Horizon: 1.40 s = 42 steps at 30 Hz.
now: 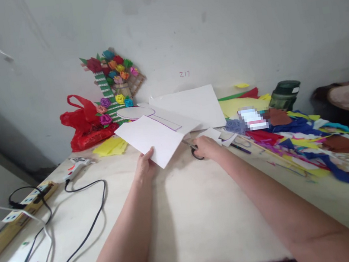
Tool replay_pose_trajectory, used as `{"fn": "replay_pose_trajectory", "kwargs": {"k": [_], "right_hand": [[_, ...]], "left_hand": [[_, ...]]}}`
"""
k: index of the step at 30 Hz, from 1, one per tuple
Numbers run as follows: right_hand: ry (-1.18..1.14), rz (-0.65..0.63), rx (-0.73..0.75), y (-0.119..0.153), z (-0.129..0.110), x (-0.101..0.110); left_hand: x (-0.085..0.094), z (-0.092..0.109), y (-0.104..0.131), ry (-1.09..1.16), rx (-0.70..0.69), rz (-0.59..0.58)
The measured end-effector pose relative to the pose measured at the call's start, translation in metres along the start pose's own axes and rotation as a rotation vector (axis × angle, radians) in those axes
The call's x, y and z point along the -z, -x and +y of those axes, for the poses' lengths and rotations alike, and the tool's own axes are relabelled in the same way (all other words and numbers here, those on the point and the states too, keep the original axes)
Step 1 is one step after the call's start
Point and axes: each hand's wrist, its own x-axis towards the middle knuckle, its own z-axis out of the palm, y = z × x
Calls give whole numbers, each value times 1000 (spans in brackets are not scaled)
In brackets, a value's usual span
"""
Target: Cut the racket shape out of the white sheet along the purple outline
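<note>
My left hand [145, 163] is closed on the near edge of a white sheet [151, 139], thumb on top. The sheet is held above the table, and a purple outline, rounded at the left and straight toward the right, shows on the paper behind it. My right hand [208, 146] is closed round dark-handled scissors [196, 151]. The scissors' blades point left, at the right edge of the paper; how far apart they are is unclear. Small white offcuts [211, 134] lie just beyond my right hand.
Colourful scraps [321, 148], a phone [253, 118] and a green jar [284, 95] sit at the right. Paper flowers [116, 72] and a red bag [84, 122] stand at the back left. A glue gun [77, 168], cables and a power strip [25, 206] lie left.
</note>
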Motion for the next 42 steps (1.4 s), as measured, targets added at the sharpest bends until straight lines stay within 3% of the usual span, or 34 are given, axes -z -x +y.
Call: {"fn": "replay_pose_trajectory", "kwargs": {"k": [8,11,13,19,24,28,32,42], "right_hand": [[29,17,-43,-2,-2,-2],[-109,-15,15,-4,3,-4],[-327,-61,50,-6,6,-4],[-1288,-48,86,-11,-2,-8],[-1663,96,-59,-16,-15,-16],[-1726,209,-113,-19,-14,-18],[-1705,222,-93,-19,-5,-15],[-1652,166,-16,-20,12,-14]], "left_hand": [[0,-1,0,0,4,-7],[-2,0,2,-1,3,-10],[-4,0,4,-6,1,-11],[-6,0,7,-21,43,-72],[-5,-3,12,-38,136,-226],[-6,-3,22,-143,262,-399],[-9,-1,29,-273,296,-532],[-7,-1,28,-256,284,-561]]}}
